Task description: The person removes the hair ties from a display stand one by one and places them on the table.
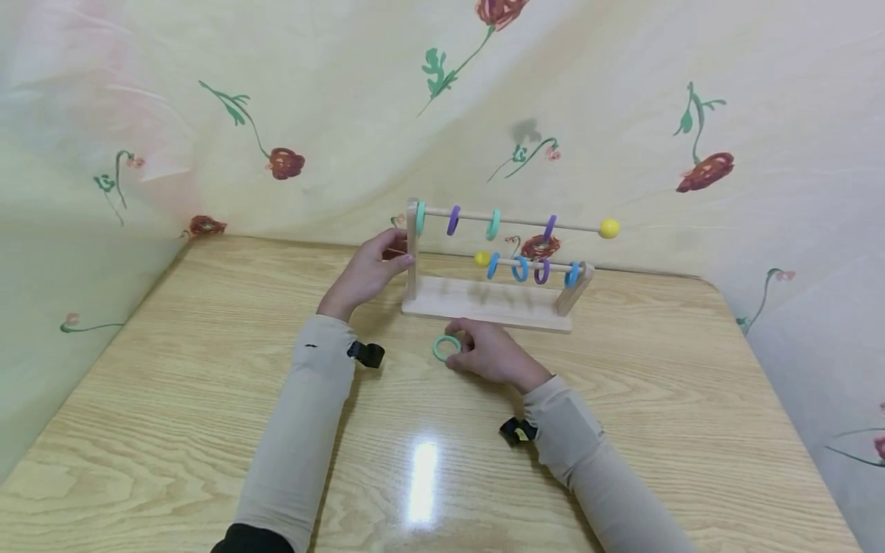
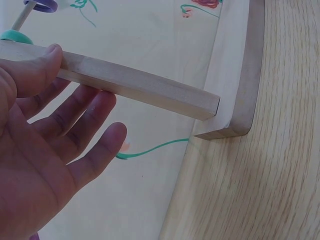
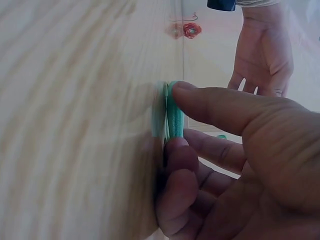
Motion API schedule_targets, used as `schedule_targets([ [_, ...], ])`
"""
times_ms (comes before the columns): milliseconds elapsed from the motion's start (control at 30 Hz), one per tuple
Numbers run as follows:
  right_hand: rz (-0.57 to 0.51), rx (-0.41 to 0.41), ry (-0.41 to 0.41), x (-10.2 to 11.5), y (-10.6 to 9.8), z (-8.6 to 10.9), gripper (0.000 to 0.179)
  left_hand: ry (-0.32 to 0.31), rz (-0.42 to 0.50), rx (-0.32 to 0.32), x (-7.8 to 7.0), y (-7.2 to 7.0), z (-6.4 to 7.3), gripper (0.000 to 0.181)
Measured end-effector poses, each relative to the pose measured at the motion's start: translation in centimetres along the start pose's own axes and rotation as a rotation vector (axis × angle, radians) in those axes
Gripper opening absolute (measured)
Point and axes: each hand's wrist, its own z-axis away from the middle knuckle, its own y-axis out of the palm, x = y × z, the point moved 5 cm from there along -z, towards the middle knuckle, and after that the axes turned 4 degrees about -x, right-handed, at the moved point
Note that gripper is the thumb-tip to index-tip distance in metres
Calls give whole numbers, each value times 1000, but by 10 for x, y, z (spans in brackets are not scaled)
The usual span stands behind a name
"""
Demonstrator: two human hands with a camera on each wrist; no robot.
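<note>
Eight on: four mint-green and purple rings [image 1: 493,224], upper rod [image 1: 472,216]; four blue and purple rings [image 1: 493,266], lower rod [image 1: 507,262], pale wooden rack [image 1: 484,302] beyond right hand [image 1: 492,354]. One off: slim mint-green ring [image 3: 175,115], pinched by right hand, low over wood-grain table [image 1: 207,384]. Left hand [image 1: 369,273] grips rack's upright [image 2: 140,87].

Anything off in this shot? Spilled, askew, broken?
No spill or damage visible. One stray: a green ring is off the rods, down at the tabletop in front of the wooden stand, while the other rings hang on them. The right hand pinches it, so probably deliberate.
</note>
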Motion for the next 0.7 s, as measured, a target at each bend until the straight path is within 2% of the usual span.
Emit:
schedule_targets([
  [233,22,-11,25,-2,0,-4,36,-13,-1,1,0,0,0,34],
  [400,-51,1,31,-3,-6,-7,44,-23,-1,0,1,-1,0,34],
  [467,-103,-29,28,-2,-14,-8,43,-23,3,-2,1,-2,-1,34],
  [567,-260,-130,34,-1,-37,-5,37,-24,5,-4,0,-2,-2,35],
  [700,-665,-297,92,-2,-72,4,32,-26,12,0,0,-1,-3,34],
])
